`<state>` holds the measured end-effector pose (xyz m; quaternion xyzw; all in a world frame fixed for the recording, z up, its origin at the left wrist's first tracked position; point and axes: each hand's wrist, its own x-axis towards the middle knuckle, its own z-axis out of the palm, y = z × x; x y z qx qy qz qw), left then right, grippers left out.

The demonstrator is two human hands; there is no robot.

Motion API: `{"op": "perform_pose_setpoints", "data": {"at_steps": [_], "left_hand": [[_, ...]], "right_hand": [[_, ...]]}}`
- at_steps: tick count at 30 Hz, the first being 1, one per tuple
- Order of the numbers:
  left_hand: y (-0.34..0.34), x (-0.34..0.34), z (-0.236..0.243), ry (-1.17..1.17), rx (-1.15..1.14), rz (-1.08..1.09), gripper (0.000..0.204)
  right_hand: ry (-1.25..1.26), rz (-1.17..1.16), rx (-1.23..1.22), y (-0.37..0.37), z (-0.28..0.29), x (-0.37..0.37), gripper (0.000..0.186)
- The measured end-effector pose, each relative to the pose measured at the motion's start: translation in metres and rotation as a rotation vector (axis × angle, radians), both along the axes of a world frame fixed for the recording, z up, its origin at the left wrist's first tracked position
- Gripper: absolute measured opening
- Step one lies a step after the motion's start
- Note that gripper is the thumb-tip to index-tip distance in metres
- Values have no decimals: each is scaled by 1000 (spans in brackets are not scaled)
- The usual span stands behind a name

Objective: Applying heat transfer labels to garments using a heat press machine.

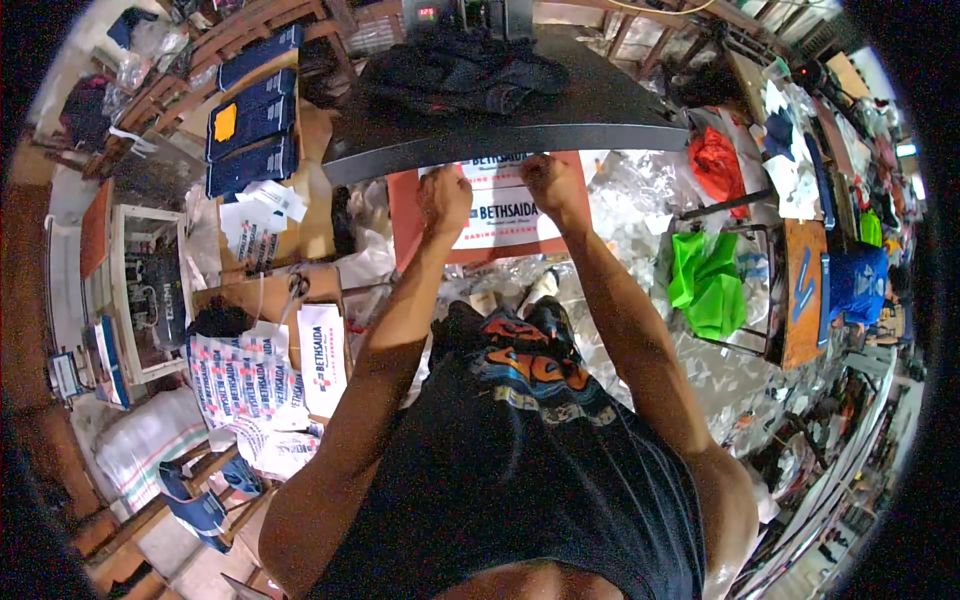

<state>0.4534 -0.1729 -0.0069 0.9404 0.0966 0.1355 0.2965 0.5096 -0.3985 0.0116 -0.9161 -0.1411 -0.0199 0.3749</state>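
Dark printed T-shirt (pixel 520 450) below; both fists, left hand (pixel 445 200) and right hand (pixel 552 183), grip closed tight on the heat-press platen (pixel 500 125) edge above the white printed sheet (pixel 500 215).

Red pad (pixel 408 215), white printed sheet (pixel 500 215)

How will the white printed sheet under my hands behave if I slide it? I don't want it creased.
The white printed sheet lies flat on the red pad, so it is probably thin, light and floppy. Both the left hand and right hand press on it, suggesting it shifts easily. Pushed from one edge, it would likely buckle.
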Motion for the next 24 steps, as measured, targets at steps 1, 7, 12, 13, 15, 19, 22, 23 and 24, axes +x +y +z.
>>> {"op": "perform_pose_setpoints", "data": {"at_steps": [1,7,12,13,15,19,22,23,24], "left_hand": [[-3,-1,3,-22,3,26,16],[5,-27,27,-179,-43,86,20],[33,-62,47,-75,-16,70,18],[39,-59,30,-132,-24,25,22],[32,-51,39,-145,44,-45,25],[19,-39,47,-76,184,-134,34],[17,-40,41,-40,191,-114,38],[15,-41,42,-113,224,-84,33],[13,-43,44,-185,258,-53,29]], "right_hand": [[2,-6,-1,-3,-3,0,18],[-344,-116,89,-17,10,-10,20],[-212,-83,-124,-45,25,-27,17],[-213,-77,-125,-43,19,-25,17],[-255,8,-271,-38,9,-19,27],[-254,66,-330,-25,-5,-14,47],[-182,67,-328,-13,6,-17,46],[-182,64,-329,-14,8,-17,46],[-150,83,-318,-14,10,-18,45]]}}
